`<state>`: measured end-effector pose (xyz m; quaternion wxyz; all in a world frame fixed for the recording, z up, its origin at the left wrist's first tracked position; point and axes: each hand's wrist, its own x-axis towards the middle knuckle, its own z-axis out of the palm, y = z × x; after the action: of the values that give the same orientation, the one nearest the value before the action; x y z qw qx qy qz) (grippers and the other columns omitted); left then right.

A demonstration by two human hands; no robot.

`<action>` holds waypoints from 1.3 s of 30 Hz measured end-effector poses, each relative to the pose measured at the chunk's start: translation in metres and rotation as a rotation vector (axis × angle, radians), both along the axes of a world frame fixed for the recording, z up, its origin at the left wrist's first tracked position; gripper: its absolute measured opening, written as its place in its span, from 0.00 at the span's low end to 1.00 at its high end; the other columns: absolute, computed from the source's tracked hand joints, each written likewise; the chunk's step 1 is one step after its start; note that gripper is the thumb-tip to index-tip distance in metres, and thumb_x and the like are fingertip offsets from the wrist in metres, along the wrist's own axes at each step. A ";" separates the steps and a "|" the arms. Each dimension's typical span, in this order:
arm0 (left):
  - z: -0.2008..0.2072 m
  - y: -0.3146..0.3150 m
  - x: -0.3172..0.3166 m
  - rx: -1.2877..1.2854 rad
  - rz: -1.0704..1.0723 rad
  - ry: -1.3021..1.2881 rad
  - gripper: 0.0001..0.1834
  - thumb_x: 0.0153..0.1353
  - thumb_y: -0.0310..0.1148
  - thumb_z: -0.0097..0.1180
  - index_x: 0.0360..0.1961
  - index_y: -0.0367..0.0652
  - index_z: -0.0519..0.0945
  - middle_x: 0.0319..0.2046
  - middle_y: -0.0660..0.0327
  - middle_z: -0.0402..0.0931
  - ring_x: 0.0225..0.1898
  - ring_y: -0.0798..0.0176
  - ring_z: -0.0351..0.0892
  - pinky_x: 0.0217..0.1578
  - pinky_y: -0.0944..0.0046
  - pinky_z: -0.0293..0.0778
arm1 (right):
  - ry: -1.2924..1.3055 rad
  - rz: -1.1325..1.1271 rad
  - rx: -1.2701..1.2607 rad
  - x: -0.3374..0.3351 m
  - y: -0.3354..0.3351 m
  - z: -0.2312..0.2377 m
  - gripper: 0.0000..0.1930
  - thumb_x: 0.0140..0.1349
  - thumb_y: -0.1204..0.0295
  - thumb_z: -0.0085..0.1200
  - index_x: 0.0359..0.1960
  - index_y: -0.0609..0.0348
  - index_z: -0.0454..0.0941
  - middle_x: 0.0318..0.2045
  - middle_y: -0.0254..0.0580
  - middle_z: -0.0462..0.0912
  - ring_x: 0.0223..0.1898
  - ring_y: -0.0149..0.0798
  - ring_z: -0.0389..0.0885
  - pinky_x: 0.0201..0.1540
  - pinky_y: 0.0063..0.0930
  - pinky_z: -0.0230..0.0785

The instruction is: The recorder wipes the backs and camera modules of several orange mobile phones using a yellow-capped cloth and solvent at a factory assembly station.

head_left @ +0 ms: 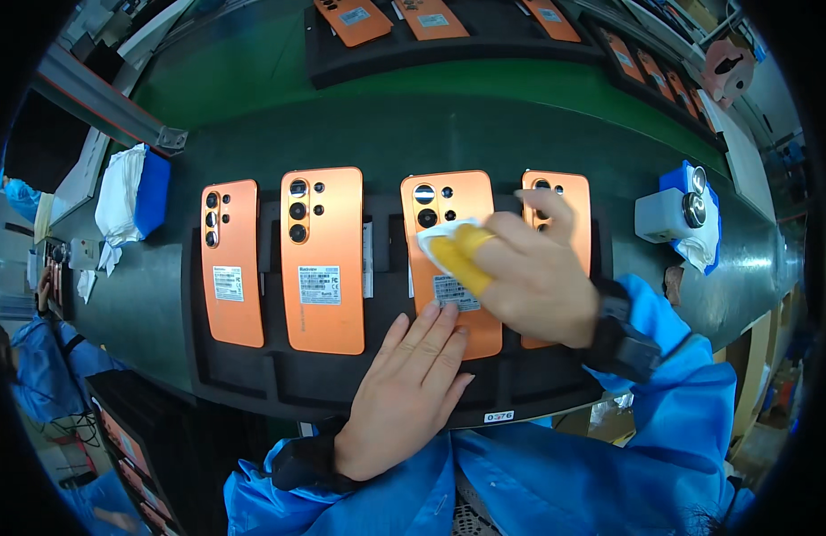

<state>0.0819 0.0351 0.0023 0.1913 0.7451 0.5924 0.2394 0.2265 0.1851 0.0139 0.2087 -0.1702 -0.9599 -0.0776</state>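
Four orange phones lie back side up in a row on a black foam tray. On the third phone from the left, my left hand rests flat, fingers together over its lower edge by the silver label. My right hand, with yellow finger covers, presses a folded white cloth against that phone just below its cameras. My right hand and wrist partly hide the rightmost phone. Left of my hands lie the second phone and the leftmost phone.
A blue box of white wipes stands at the left. At the right are a white bottle with a metal top and another blue box. More phones lie in a far black tray. A co-worker's blue sleeve shows far left.
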 end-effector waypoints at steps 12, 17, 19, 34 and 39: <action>-0.003 0.003 -0.002 0.009 0.004 -0.033 0.24 0.55 0.32 0.63 0.53 0.38 0.75 0.60 0.50 0.69 0.64 0.49 0.65 0.63 0.48 0.60 | -0.071 0.028 0.065 -0.008 -0.005 -0.008 0.19 0.36 0.71 0.59 0.35 0.50 0.85 0.33 0.24 0.78 0.36 0.30 0.74 0.55 0.48 0.49; -0.005 0.001 -0.003 -0.003 0.023 -0.023 0.24 0.54 0.32 0.63 0.53 0.38 0.76 0.60 0.50 0.69 0.63 0.49 0.66 0.63 0.49 0.60 | -0.016 0.039 0.142 -0.016 0.017 -0.017 0.12 0.41 0.70 0.60 0.31 0.50 0.86 0.31 0.25 0.77 0.35 0.30 0.74 0.54 0.49 0.51; -0.005 0.002 -0.002 0.006 0.023 -0.020 0.24 0.54 0.32 0.63 0.53 0.38 0.76 0.59 0.49 0.69 0.63 0.49 0.66 0.63 0.49 0.60 | -0.035 -0.004 0.149 -0.014 0.018 -0.014 0.11 0.44 0.70 0.60 0.32 0.50 0.86 0.32 0.25 0.78 0.34 0.30 0.73 0.53 0.49 0.52; -0.005 0.007 0.000 -0.010 0.010 -0.031 0.23 0.53 0.30 0.64 0.52 0.37 0.77 0.58 0.49 0.71 0.63 0.49 0.67 0.63 0.49 0.60 | 0.107 0.055 0.147 -0.014 0.012 -0.017 0.02 0.37 0.72 0.57 0.13 0.47 0.77 0.27 0.25 0.71 0.35 0.33 0.70 0.51 0.45 0.59; -0.005 0.004 -0.001 -0.017 0.037 -0.006 0.23 0.54 0.30 0.63 0.52 0.38 0.77 0.59 0.50 0.71 0.63 0.49 0.67 0.63 0.49 0.60 | 0.136 -0.032 0.182 -0.025 0.040 -0.019 0.01 0.41 0.72 0.57 0.17 0.50 0.80 0.27 0.25 0.71 0.35 0.31 0.71 0.56 0.44 0.53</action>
<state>0.0812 0.0393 -0.0022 0.1950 0.7318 0.6072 0.2403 0.2017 0.2256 -0.0048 0.2866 -0.1708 -0.9297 -0.1559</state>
